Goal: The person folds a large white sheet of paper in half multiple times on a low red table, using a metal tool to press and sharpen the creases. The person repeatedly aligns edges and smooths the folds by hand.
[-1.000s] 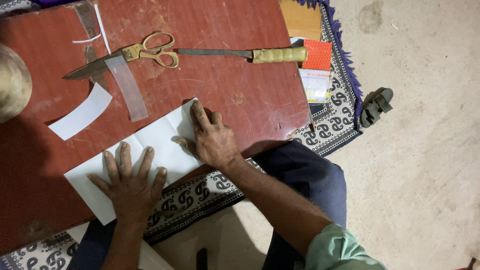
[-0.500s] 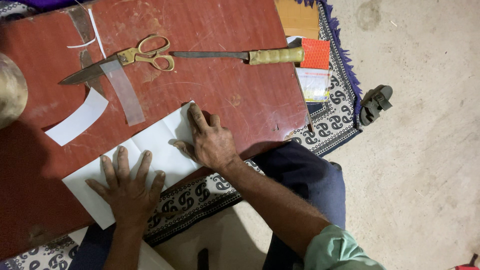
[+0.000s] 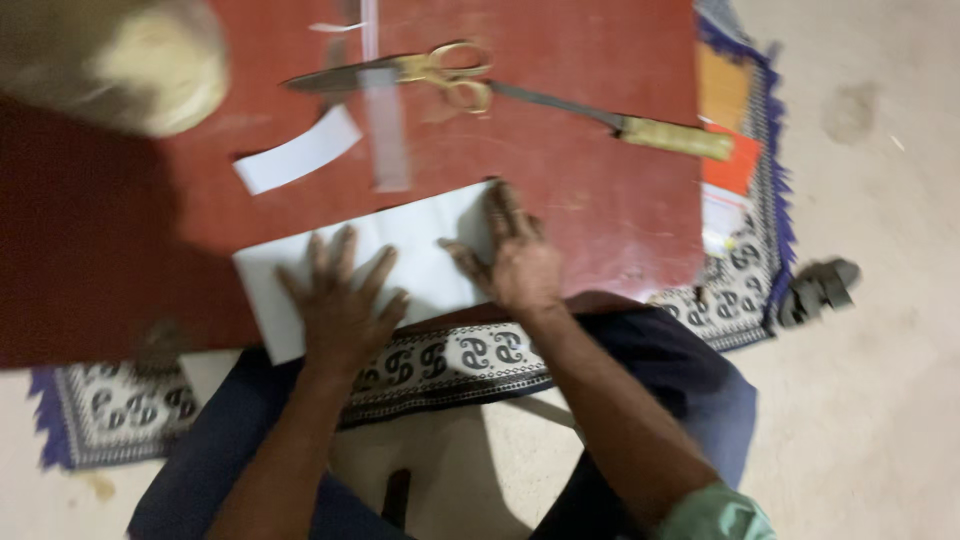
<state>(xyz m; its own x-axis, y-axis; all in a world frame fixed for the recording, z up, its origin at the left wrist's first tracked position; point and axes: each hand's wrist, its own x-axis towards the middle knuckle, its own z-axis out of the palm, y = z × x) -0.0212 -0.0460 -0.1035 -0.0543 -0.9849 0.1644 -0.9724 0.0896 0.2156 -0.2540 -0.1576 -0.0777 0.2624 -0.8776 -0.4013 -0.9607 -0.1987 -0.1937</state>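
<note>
A white sheet of paper [image 3: 410,250] lies on a red-brown board [image 3: 580,160] near its front edge. My left hand [image 3: 340,305] presses flat on the sheet's left part, fingers spread. My right hand [image 3: 510,260] rests flat on the sheet's right end, fingers pointing away from me. Neither hand holds anything. The picture is blurred by motion.
Gold-handled scissors [image 3: 420,70] and a long knife with a pale handle [image 3: 640,130] lie at the board's far side. A white paper strip [image 3: 297,150] and a clear strip [image 3: 385,130] lie nearby. A round tan object [image 3: 130,60] is at top left. A patterned mat [image 3: 440,365] and a dark sandal [image 3: 818,290] lie on the floor.
The view has swung, so the board and tools appear shifted right and tilted. Both hands stay flat on the white sheet in much the same places.
</note>
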